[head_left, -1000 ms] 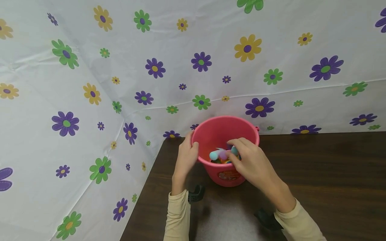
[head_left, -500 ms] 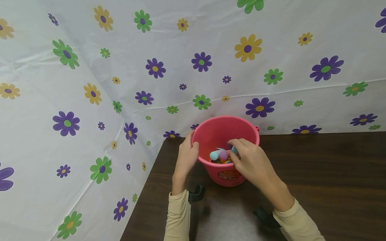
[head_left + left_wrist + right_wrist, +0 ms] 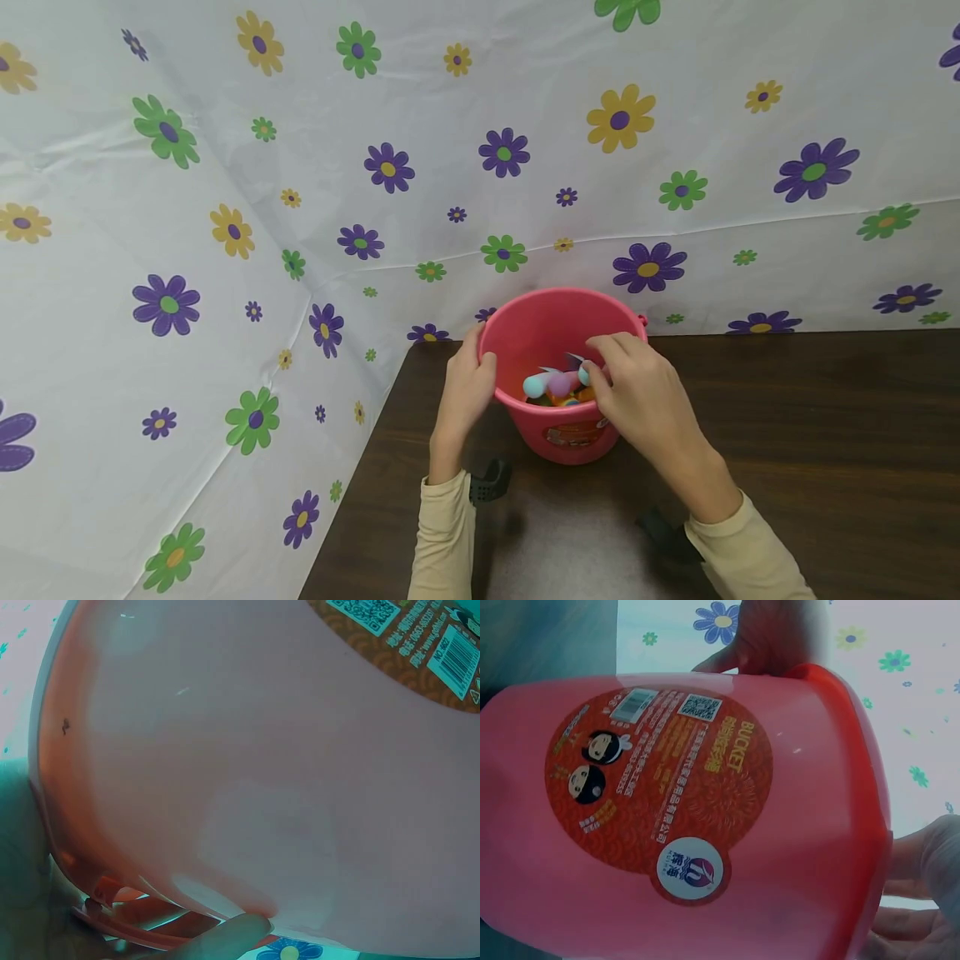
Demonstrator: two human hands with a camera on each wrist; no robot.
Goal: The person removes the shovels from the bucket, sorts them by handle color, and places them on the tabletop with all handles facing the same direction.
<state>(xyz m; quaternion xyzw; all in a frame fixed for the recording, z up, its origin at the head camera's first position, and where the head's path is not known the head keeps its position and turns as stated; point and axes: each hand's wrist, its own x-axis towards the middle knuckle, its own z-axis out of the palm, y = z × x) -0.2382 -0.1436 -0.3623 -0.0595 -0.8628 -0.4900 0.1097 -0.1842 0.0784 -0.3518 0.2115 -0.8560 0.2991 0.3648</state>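
Head view: bucket on the table, pieces inside. Its rim is gripped by the left hand and should be held steady; whether a piece is pinched by the right hand cannot be told. Rim knocks are best avoided.

Right of centre in the head view, my right hand is hiding the lower-right rim of the pink bucket, leaving unclear whether I am pinching the pale-blue tip. The near rim is blocking the undersides of the coloured pieces. Below centre, my left hand is concealing most of its fingers. My 2 sleeves are running off the bottom edge. Upper right in the left wrist view, the label is being cut off.
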